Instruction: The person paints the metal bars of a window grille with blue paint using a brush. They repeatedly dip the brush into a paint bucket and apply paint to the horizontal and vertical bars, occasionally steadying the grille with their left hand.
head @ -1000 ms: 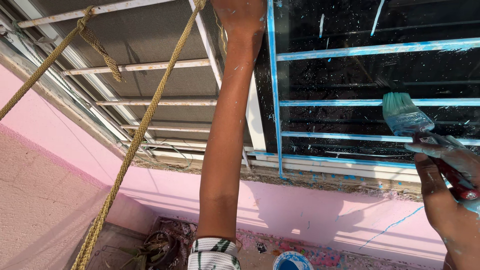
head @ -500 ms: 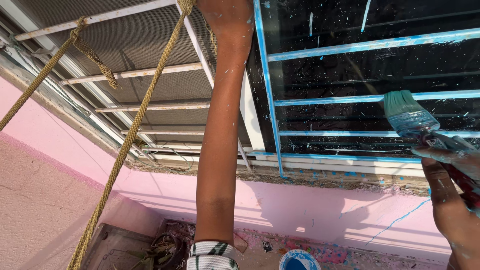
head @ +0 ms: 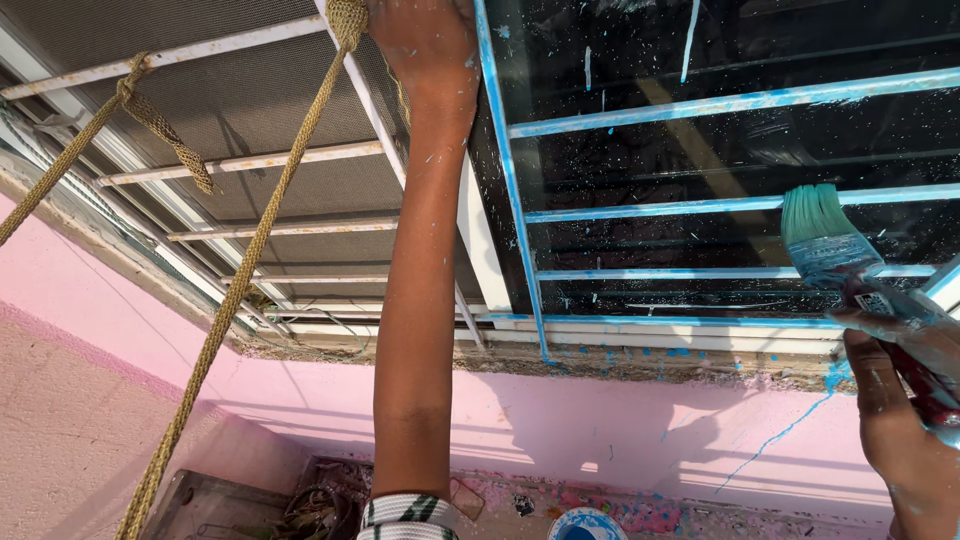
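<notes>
Blue paint coats the brush [head: 825, 240] clenched in the right hand [head: 905, 420]; drips could streak the pink wall [head: 600, 420]. Left hand [head: 425, 40] grips the window bar [head: 370, 110]; a slip risks falling.

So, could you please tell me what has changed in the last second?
The right hand has lowered the paintbrush slightly, from level with a blue window bar to just below it. The left hand still grips the grille by the rope, and the right keeps its hold.

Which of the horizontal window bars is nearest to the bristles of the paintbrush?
The middle blue bar on the dark pane: the paintbrush in the right hand has its bristle tips beside it. The other blue bars lie higher or lower; the white bars are far left.
</notes>
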Demonstrator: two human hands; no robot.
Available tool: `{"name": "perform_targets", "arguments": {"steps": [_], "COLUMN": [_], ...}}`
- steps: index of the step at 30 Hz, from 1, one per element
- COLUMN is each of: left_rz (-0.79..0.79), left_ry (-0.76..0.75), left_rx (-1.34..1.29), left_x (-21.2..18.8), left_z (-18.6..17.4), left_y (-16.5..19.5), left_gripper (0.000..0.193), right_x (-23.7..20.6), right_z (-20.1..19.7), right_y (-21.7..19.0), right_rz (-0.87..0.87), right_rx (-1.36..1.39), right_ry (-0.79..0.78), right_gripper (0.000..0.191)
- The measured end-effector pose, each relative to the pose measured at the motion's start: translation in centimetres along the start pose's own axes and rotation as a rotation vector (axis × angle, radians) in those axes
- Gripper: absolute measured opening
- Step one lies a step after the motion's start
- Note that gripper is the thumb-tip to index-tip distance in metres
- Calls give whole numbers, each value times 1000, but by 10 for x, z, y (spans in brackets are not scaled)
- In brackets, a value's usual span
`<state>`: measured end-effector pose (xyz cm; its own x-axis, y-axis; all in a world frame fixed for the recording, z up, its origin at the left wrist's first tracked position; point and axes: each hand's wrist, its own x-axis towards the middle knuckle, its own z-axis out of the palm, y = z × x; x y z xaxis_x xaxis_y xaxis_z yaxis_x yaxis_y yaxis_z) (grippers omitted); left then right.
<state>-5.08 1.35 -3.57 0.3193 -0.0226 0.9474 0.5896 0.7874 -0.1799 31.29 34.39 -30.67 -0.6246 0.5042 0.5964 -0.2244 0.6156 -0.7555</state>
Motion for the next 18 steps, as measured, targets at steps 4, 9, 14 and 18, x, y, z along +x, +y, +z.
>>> {"name": "perform_targets", "arguments": {"steps": [4,9,14,18], "left_rz": [0,-41,-46,-41], "left_ry": [54,-41,14,-6], "left_rx": [11,32,41,28], "left_x": [0,-1,-2,1], "left_z": [1,5,2,-4], "left_y": [-1,-4,4,10], "left_gripper": [12,19,15,14], "right_x": [-6,-22,-29,-30], "right_z": [-4,30,44,67], "right_y": [-41,-32,-7,4], "right_rz": [-188,-415,-556,-523], "right_rx": [-159,-189,-145,-124], "right_ry": [31,203,273,257], "right_gripper": [15,5,9,7]}}
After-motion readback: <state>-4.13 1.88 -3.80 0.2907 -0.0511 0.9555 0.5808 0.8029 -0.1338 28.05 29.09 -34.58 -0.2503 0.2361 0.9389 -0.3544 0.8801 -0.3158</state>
